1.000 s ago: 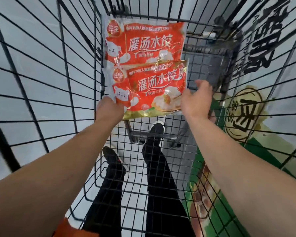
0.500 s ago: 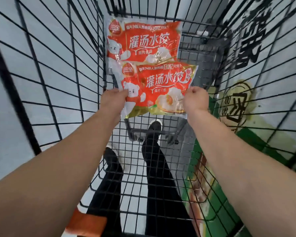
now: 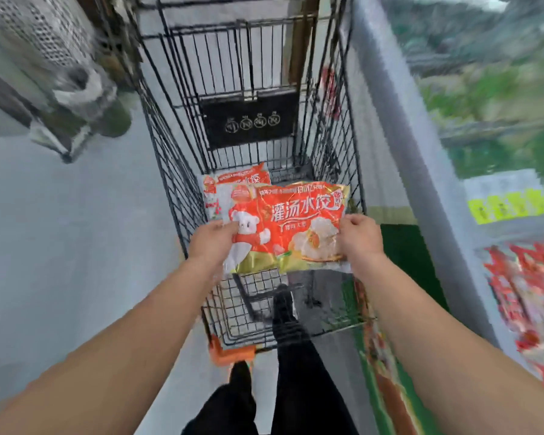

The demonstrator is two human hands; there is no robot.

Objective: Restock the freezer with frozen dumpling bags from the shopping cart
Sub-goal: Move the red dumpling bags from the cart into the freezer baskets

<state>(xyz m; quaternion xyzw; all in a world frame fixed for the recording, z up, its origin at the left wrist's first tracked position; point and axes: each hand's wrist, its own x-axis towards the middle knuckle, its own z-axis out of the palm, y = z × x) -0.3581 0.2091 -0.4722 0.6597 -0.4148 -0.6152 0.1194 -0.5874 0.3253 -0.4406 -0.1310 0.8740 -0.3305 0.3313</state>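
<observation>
While both arms reach forward and down over the wire cart point(image 3: 176, 171), each hand has hold of one end of a red dumpling bag point(image 3: 291, 227); the left hand point(image 3: 212, 240) grips the bag's left edge, fingers curled under it and the thumb pressed on top beside the printed white bear; the right hand point(image 3: 360, 238) grips the right edge the same way, knuckles up, fingers bent round the plastic. Both forearms are bare and nearly straight, coming in from the lower corners and drawing closer together toward the bag; the wrists sit at about the same height, so the bag hangs roughly level between them, its printed face turned up, above the cart's basket rather than resting in it. A second red bag point(image 3: 233, 180) lies behind and partly under the held one, against the cart's left side; only its upper strip and left edge show. Just to the right of the cart runs the grey rim of an open freezer point(image 3: 399, 127); inside it, near the right edge of view, lie more red packets point(image 3: 522, 296), blurred. Below the cart are the person's dark trouser legs point(image 3: 292, 356) and an orange cart handle piece point(image 3: 231, 354) on the grey floor point(image 3: 76, 246).
</observation>
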